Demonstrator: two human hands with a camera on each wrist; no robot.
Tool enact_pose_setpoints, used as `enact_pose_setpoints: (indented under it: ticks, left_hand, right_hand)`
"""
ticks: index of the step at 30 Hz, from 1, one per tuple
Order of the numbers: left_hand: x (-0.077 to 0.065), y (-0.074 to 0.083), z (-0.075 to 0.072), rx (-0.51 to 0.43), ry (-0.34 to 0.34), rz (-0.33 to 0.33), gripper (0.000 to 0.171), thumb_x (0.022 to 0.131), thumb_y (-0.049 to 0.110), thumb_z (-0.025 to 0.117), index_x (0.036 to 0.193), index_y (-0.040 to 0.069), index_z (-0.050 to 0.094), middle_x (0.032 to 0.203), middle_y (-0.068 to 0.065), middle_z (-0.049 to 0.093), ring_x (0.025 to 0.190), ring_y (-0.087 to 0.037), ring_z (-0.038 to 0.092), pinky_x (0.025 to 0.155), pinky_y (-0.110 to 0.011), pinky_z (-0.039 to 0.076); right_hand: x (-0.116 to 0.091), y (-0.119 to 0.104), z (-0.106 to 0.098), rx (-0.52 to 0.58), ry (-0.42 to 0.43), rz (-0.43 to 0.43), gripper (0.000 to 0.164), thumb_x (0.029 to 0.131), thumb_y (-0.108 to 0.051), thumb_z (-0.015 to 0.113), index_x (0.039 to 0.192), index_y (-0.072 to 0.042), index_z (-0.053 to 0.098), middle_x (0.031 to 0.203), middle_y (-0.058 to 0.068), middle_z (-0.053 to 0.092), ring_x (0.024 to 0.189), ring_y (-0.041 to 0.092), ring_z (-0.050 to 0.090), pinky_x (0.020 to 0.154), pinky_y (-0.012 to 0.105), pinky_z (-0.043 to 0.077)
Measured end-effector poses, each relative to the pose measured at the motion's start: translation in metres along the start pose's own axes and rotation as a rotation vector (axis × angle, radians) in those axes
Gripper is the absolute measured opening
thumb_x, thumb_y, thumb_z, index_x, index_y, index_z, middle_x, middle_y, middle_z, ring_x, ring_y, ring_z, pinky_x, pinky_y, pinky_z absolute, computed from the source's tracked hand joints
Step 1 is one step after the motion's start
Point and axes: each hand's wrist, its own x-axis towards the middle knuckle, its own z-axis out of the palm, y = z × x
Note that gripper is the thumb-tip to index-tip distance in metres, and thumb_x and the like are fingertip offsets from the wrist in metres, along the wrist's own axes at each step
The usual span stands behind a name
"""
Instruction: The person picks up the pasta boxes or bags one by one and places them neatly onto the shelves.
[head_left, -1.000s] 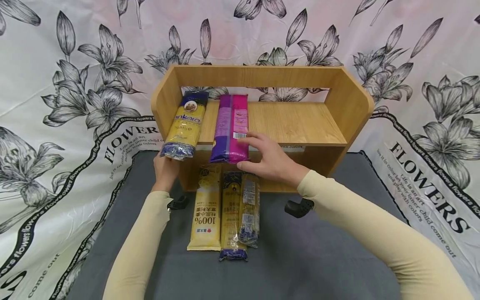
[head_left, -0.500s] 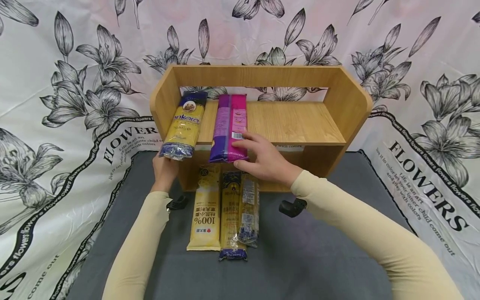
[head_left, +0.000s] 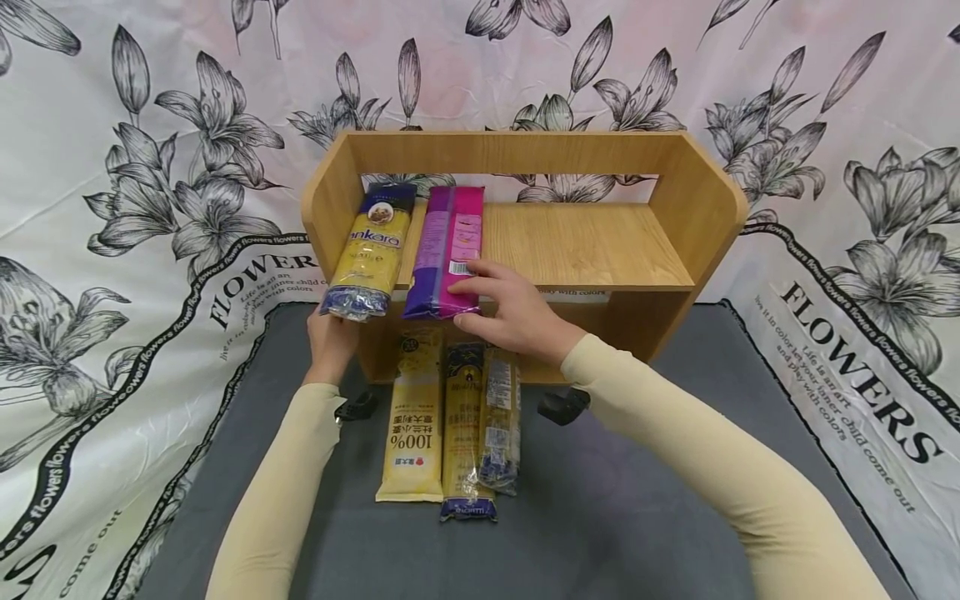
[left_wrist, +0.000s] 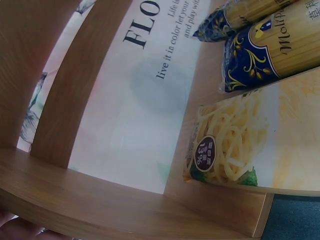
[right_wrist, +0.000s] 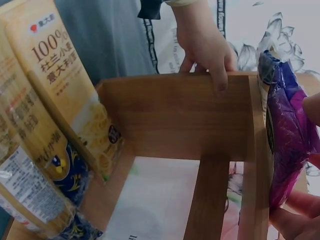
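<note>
Shelf (head_left: pixel 525 146), far left: left hand (head_left: pixel 332 346) grips the edge of the side board (head_left: pixel 330 218). Beside it, yellow packet (head_left: pixel 369 254) lies on the upper board (head_left: pixel 592 246), near end overhanging. Next, purple packet (head_left: pixel 448 233), same board, also overhanging: slid left within the last second; gap to the yellow one narrower, not closed. Below, cream packet (head_left: pixel 412 433), slim packet (head_left: pixel 463 442) and clear packet (head_left: pixel 499 425) lie side by side. Right hand (head_left: pixel 508 310) moved with the purple packet, loosely open, fingers on its face, thumb at its corner; pushing rather than gripping, I judge. Reads as closing up the row.
</note>
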Motion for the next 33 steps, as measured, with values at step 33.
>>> enact_pose_setpoints:
  ticks: [33]
  left_hand:
    - [0.0, -0.003, 0.0, -0.005, 0.029, 0.068, 0.04, 0.106, 0.023, 0.048, 0.138, 0.001, 0.057, 0.13, -0.027, 0.065, 0.116, -0.043, 0.062, 0.098, -0.057, 0.047]
  right_hand:
    - [-0.047, 0.029, 0.0, -0.06, 0.228, -0.25, 0.041, 0.088, -0.019, 0.077, 0.126, -0.005, 0.069, 0.132, 0.018, 0.064, 0.124, 0.033, 0.06, 0.103, 0.053, 0.05]
